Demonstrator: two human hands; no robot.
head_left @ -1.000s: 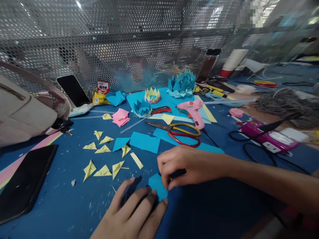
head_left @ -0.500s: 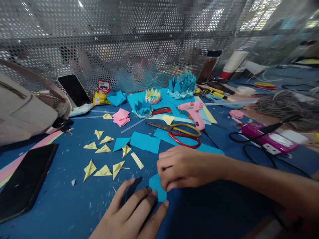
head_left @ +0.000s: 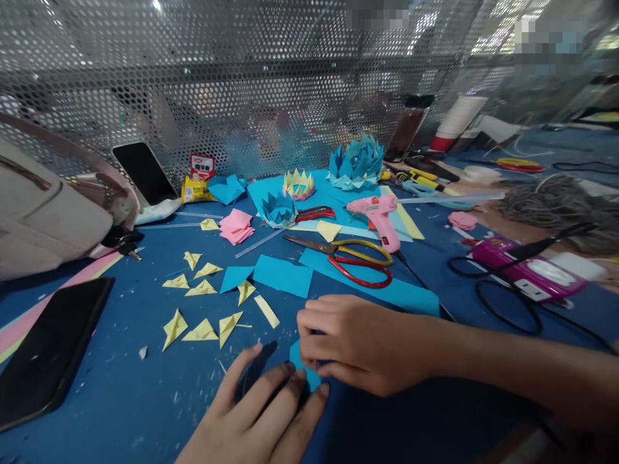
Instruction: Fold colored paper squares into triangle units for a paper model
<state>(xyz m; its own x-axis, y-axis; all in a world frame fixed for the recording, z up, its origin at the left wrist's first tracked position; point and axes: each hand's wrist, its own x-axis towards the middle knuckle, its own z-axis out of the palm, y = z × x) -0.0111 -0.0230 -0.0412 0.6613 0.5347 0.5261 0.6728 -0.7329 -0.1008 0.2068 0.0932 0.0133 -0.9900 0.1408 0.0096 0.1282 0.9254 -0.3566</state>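
A small piece of blue paper [head_left: 296,352] lies on the blue table under both hands. My left hand [head_left: 265,412] has its fingers spread, with fingertips resting on the paper's lower edge. Curled fingers of my right hand [head_left: 358,338] press on the upper right part of the same paper and hide much of it. Beyond the hands are a flat blue sheet [head_left: 283,275] and scissors with red and yellow handles [head_left: 360,261]. Several folded yellow paper pieces [head_left: 200,330] lie to the left, beside a narrow yellow strip [head_left: 267,311].
A pink glue gun [head_left: 380,219], folded blue paper flowers [head_left: 356,164] and a pink paper stack [head_left: 236,227] stand farther back. A black phone [head_left: 48,348] and a bag [head_left: 43,212] are left. At right are a purple power strip [head_left: 529,270] and black cables.
My right hand has shifted slightly left and down over the blue paper, covering more of it. My left hand has barely moved.
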